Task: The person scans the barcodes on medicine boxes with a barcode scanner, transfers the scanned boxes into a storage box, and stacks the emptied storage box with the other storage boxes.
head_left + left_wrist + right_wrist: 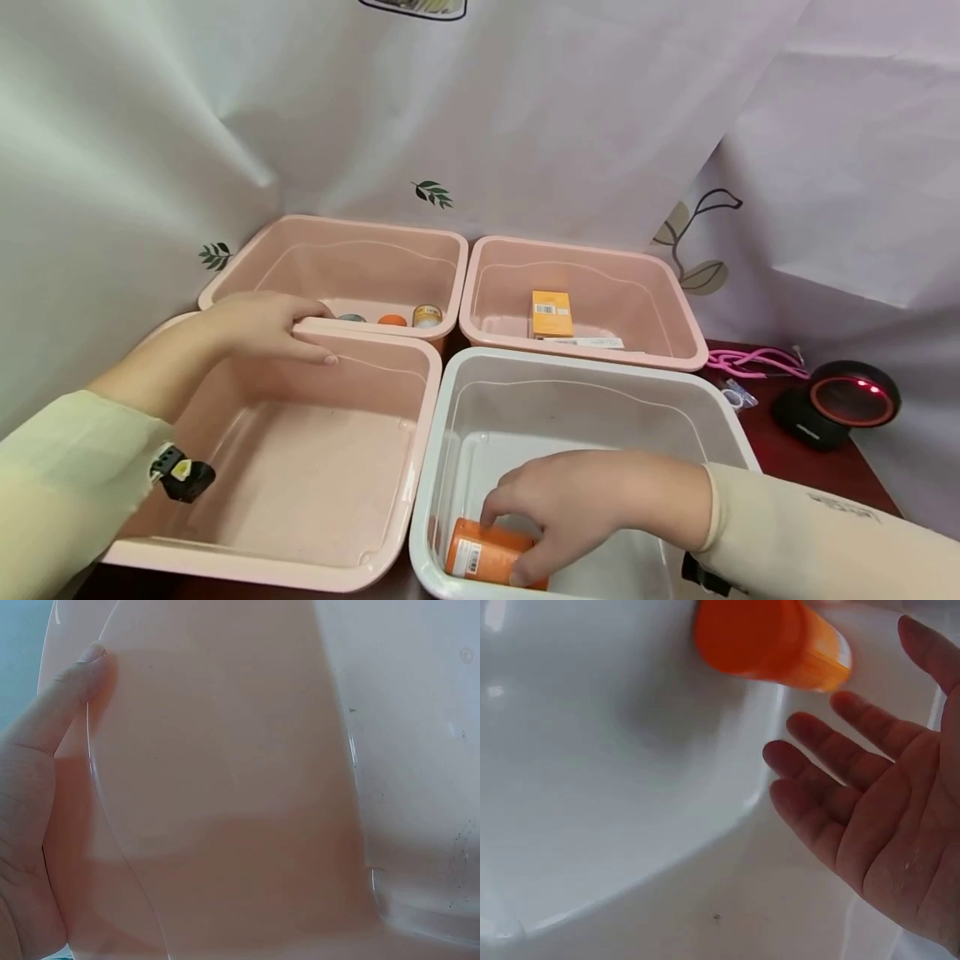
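Observation:
My left hand point(266, 327) holds the back rim of the front pink bin point(431, 400), thumb down inside and fingers over the far side. In the left wrist view, its thumb point(71, 690) lies on the bin's inner wall, and the other fingers are hidden. Over the near left corner of the grey-white bin point(438, 467) reaches my right hand point(566, 508). Below it an orange bottle point(483, 550) with a white barcode label lies on its side. The right wrist view shows the fingers spread, with the orange bottle point(765, 637) just beyond the fingertips.
The back left pink bin point(300, 229) contains several small containers, among them a yellow-labelled jar point(427, 316). A yellow box point(551, 315) and a white flat pack point(592, 342) lie in the back right bin point(577, 250). At right are a black scanner point(840, 404) and a pink cord point(757, 360).

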`<action>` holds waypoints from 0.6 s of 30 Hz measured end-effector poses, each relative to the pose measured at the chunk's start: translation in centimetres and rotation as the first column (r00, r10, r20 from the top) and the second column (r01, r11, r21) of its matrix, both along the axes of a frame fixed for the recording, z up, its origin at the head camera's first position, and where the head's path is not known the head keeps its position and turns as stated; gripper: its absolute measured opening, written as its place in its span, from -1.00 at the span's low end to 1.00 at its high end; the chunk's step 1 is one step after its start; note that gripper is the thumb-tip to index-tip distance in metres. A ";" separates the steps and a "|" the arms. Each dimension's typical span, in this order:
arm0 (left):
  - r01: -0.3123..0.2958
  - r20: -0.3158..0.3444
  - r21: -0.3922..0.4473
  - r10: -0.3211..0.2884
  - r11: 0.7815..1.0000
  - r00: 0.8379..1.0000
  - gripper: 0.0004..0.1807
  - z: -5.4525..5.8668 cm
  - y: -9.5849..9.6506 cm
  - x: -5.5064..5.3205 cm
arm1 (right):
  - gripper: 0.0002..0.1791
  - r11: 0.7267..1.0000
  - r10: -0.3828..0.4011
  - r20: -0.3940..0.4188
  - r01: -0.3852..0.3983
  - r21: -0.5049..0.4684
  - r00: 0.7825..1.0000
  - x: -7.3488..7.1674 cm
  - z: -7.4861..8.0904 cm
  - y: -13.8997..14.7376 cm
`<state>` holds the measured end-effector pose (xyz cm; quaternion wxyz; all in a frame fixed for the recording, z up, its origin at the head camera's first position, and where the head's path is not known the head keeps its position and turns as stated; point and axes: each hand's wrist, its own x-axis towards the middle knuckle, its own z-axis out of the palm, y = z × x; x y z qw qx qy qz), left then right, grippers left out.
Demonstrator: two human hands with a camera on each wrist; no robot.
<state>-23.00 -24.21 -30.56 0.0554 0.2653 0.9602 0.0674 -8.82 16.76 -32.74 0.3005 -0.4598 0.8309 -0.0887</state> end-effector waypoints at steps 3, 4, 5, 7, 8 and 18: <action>-0.003 0.007 0.006 0.003 1.000 1.000 -0.27 -0.1 0.0 0.1 | -0.51 0.999 0.005 -0.041 -0.003 0.052 0.999 0.0 -0.9 -0.4; -0.005 0.008 0.005 0.005 1.000 1.000 -0.27 -0.1 0.0 0.2 | -0.50 0.998 0.007 -0.052 -0.004 0.069 0.999 0.0 -1.3 -0.5; -0.006 0.005 0.005 0.006 1.000 1.000 -0.27 -0.1 0.0 0.2 | -0.49 0.996 0.017 -0.069 -0.011 0.084 0.997 0.0 -1.6 -0.6; -0.010 0.004 0.002 0.010 1.000 1.000 -0.27 -0.1 0.0 0.2 | -0.47 0.993 0.035 -0.103 -0.024 0.112 0.994 0.0 -2.2 -0.7; -0.013 0.004 0.000 0.013 1.000 1.000 -0.27 -0.1 0.0 0.2 | -0.46 0.991 0.050 -0.130 -0.033 0.126 0.990 -0.1 -2.5 -0.8; -0.005 0.005 -0.001 0.005 1.000 1.000 -0.27 0.0 0.1 0.1 | -0.42 0.985 0.005 -0.171 0.024 0.169 0.985 -0.1 -3.6 -1.1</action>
